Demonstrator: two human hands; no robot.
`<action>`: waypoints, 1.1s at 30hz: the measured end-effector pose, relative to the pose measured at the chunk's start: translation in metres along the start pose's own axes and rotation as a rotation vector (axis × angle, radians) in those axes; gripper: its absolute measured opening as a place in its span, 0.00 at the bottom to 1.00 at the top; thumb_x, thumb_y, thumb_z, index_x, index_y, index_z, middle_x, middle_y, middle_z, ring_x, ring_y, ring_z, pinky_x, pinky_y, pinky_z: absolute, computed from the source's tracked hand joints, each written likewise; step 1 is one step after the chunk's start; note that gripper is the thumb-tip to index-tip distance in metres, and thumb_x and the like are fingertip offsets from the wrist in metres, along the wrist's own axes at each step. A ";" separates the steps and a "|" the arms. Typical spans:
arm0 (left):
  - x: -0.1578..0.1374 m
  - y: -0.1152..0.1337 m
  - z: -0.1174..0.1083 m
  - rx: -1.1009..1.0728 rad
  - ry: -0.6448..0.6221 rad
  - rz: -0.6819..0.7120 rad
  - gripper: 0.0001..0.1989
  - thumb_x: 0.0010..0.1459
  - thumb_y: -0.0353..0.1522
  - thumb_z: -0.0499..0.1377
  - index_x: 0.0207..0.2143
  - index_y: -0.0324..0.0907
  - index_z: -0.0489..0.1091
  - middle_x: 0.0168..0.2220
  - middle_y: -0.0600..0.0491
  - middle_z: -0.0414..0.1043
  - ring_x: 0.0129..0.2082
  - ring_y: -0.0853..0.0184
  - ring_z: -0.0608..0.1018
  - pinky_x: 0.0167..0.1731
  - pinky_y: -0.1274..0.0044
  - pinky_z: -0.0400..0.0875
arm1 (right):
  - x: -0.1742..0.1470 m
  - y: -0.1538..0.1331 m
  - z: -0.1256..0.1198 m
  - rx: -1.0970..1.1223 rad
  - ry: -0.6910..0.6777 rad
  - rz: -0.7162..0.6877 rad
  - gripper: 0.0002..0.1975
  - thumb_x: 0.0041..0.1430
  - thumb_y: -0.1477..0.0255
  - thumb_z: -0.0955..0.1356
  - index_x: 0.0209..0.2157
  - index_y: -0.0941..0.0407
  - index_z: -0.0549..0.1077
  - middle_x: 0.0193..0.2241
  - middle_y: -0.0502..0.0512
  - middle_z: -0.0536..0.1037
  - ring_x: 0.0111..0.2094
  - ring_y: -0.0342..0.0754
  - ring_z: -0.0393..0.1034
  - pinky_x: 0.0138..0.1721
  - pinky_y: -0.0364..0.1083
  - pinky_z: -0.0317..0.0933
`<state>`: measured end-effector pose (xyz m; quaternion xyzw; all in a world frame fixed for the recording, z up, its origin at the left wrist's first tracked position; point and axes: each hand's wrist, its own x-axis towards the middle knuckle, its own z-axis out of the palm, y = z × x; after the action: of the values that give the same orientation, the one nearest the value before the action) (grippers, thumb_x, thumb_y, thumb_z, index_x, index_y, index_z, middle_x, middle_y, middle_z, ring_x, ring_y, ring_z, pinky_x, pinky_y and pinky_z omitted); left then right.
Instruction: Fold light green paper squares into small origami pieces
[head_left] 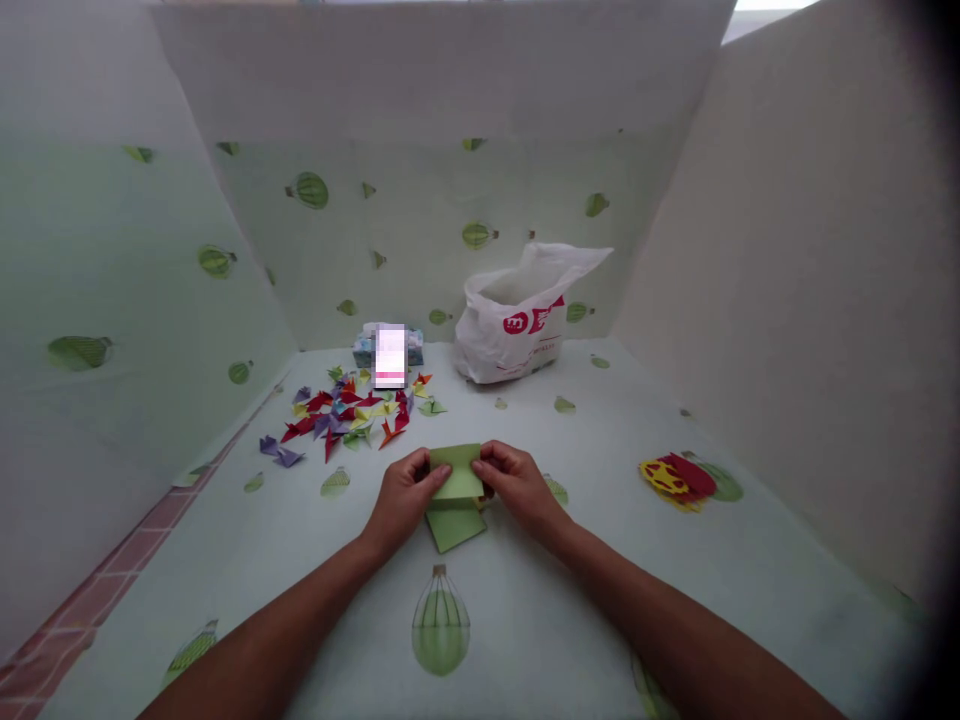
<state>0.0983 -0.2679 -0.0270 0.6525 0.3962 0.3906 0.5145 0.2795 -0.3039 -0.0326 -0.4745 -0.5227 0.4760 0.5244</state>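
A green sheet of origami paper (457,474) is held up between my two hands, with a crease or folded edge along its lower side. My left hand (409,490) pinches its left edge, thumb on the near face. On the right edge, my right hand (519,485) grips it the same way, fingers behind and thumb in front. Just below lies more green paper (455,527) on the table; whether it is a separate sheet, I cannot tell. A small yellowish bit shows by my right fingers, mostly hidden.
Several folded paper cranes (330,420) in mixed colours lie in a heap at the back left. Behind them are a lit phone (390,357) and a tissue box (415,348). A white plastic bag (510,335) stands at the back. Red and yellow paper cutouts (679,480) lie right.
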 end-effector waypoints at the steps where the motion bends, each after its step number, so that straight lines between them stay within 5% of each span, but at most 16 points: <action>1: 0.000 -0.001 -0.001 0.027 0.000 -0.006 0.16 0.54 0.44 0.62 0.29 0.40 0.71 0.26 0.55 0.70 0.27 0.68 0.70 0.28 0.78 0.66 | -0.002 0.002 0.000 0.033 0.003 0.026 0.11 0.54 0.62 0.70 0.30 0.55 0.69 0.20 0.44 0.67 0.20 0.41 0.63 0.24 0.42 0.61; 11: 0.001 -0.014 -0.001 0.230 -0.033 -0.074 0.14 0.59 0.42 0.59 0.27 0.43 0.74 0.23 0.54 0.69 0.23 0.67 0.70 0.23 0.78 0.65 | -0.009 0.020 -0.007 -0.116 0.007 0.022 0.06 0.60 0.68 0.66 0.31 0.53 0.73 0.22 0.48 0.71 0.23 0.43 0.63 0.26 0.42 0.58; 20: -0.004 -0.010 -0.001 0.322 -0.035 0.013 0.09 0.59 0.37 0.58 0.29 0.45 0.75 0.26 0.54 0.75 0.26 0.66 0.76 0.27 0.77 0.69 | -0.010 0.015 -0.015 -0.236 -0.004 -0.033 0.05 0.60 0.72 0.65 0.33 0.54 0.74 0.24 0.49 0.74 0.26 0.44 0.67 0.29 0.43 0.59; 28: 0.001 0.015 0.005 0.298 0.076 0.028 0.13 0.57 0.40 0.61 0.27 0.40 0.70 0.24 0.57 0.68 0.25 0.70 0.68 0.26 0.79 0.63 | 0.001 -0.007 -0.022 0.096 -0.012 0.007 0.03 0.54 0.71 0.68 0.31 0.55 0.70 0.20 0.44 0.69 0.22 0.41 0.64 0.27 0.41 0.60; 33: -0.004 0.038 0.030 0.146 -0.012 -0.001 0.13 0.55 0.41 0.63 0.32 0.39 0.72 0.24 0.58 0.66 0.22 0.73 0.64 0.22 0.80 0.57 | -0.006 -0.030 -0.038 0.188 -0.052 0.002 0.06 0.48 0.71 0.70 0.25 0.56 0.69 0.16 0.43 0.65 0.19 0.39 0.60 0.21 0.41 0.55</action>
<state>0.1292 -0.2882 0.0049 0.6902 0.4209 0.3567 0.4682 0.3171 -0.3132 -0.0034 -0.4114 -0.4885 0.5356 0.5524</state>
